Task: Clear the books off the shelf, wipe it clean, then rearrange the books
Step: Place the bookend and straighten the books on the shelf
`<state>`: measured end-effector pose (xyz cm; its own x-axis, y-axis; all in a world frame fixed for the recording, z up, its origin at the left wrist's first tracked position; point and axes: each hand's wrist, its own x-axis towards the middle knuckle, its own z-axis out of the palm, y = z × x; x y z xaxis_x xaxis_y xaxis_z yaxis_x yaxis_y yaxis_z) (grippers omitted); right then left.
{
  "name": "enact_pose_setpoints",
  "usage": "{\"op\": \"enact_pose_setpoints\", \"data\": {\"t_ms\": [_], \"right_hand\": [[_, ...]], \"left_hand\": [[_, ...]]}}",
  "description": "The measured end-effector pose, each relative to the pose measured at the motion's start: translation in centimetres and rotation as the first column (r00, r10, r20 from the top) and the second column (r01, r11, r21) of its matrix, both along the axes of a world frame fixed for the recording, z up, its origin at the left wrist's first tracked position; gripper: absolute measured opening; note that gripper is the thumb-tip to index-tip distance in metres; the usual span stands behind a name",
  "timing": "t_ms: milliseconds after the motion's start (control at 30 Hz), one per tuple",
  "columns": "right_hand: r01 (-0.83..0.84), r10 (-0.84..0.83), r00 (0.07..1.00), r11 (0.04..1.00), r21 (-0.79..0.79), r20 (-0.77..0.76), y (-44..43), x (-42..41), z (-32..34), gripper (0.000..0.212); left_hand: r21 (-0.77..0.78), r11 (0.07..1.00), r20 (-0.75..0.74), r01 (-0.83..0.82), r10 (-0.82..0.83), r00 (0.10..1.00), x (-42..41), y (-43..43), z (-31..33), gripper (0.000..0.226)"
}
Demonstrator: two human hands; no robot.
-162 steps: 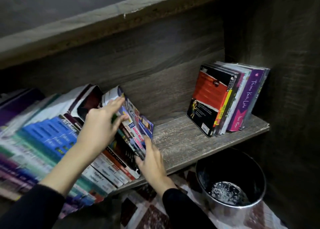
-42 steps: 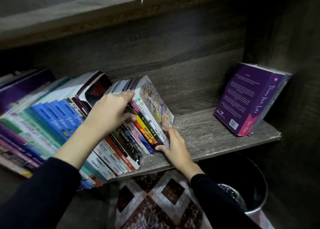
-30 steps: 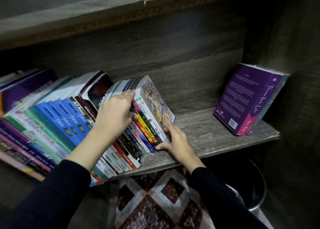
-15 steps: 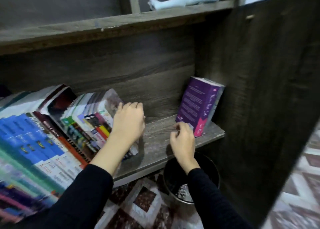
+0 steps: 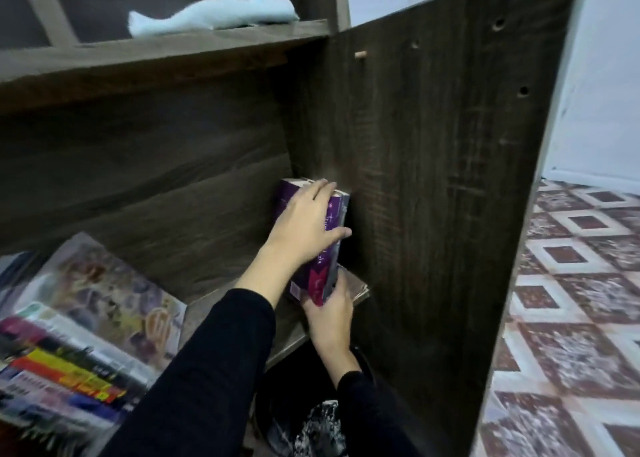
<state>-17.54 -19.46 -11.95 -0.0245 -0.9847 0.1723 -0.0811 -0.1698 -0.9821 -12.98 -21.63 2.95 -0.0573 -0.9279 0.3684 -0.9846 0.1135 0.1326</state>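
The left hand (image 5: 304,224) lies over the purple book (image 5: 320,273), palm and fingers spread flat on its cover up to the top edge, thumb hooked across the spine, so it clasps the book from above. The right hand (image 5: 329,314) grasps the same book at its bottom end, fingers curled round the lower corner just at the shelf board. Both forearms are in black sleeves (image 5: 214,370), and the left 1 crosses in front of the right.

The purple book stands nearly upright on the shelf (image 5: 358,288), at its far right end, just beside the dark wooden side panel (image 5: 433,179); whether it touches the panel cannot be told. Its spine faces the camera, with pale lettering too blurred to read.

Well apart from it, at the left end of the same shelf, a row of books (image 5: 86,352) leans to the left, spines outward, with an illustrated cover facing up on the outermost 1. A bare stretch of board lies between this row and the purple book.

On the shelf above, a rolled light blue cloth (image 5: 211,13) rests near the front edge. Under the lower shelf sits a dark bin (image 5: 287,380), partly hidden by the forearms. To the right of the panel, a floor (image 5: 571,283) with a brown and white diamond pattern shows.
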Motion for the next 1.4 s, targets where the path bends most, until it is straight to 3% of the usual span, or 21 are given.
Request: {"op": "enact_pose_setpoints", "data": {"t_ms": [267, 533, 767, 1033, 1133, 1300, 1400], "right_hand": [[0.017, -0.018, 0.998, 1.000, -0.017, -0.054, -0.2, -0.1, 0.0, 0.065], [-0.083, 0.073, 0.979, 0.996, -0.041, -0.192, 0.9, 0.0, 0.9, 0.066], [-0.228, 0.201, 0.941, 0.971, -0.071, -0.271, 4.1, 3.5, 1.1, 0.061], [-0.437, 0.370, 0.858, 0.890, -0.128, -0.356, 9.6, 9.2, 1.7, 0.062], [-0.445, 0.368, 0.858, 0.881, -0.160, -0.360, 11.1, 10.3, 1.6, 0.061], [-0.521, 0.425, 0.807, 0.839, -0.155, -0.411, 11.0, 10.0, 1.4, 0.060], [-0.569, 0.473, 0.764, 0.814, -0.113, -0.439, 10.2, 9.4, 1.2, 0.054]], "left_hand": [[-0.226, 0.973, -0.107, -0.043, 0.019, 0.994, -0.7, -2.4, -1.0, 0.049], [-0.295, 0.951, -0.257, -0.095, 0.016, 0.966, 1.9, 2.3, -0.4, 0.044], [-0.275, 0.930, -0.331, -0.244, 0.147, 0.932, 6.3, 7.8, -0.5, 0.046], [-0.290, 0.840, -0.325, -0.458, 0.364, 0.873, 12.3, 15.0, 0.3, 0.048], [-0.269, 0.840, -0.265, -0.471, 0.406, 0.875, 13.6, 17.7, 0.6, 0.045], [-0.155, 0.858, 0.109, -0.490, 0.508, 0.855, 14.0, 19.2, 1.7, 0.049], [-0.051, 0.871, 0.243, -0.488, 0.485, 0.840, 14.5, 19.6, 2.1, 0.054]]}}
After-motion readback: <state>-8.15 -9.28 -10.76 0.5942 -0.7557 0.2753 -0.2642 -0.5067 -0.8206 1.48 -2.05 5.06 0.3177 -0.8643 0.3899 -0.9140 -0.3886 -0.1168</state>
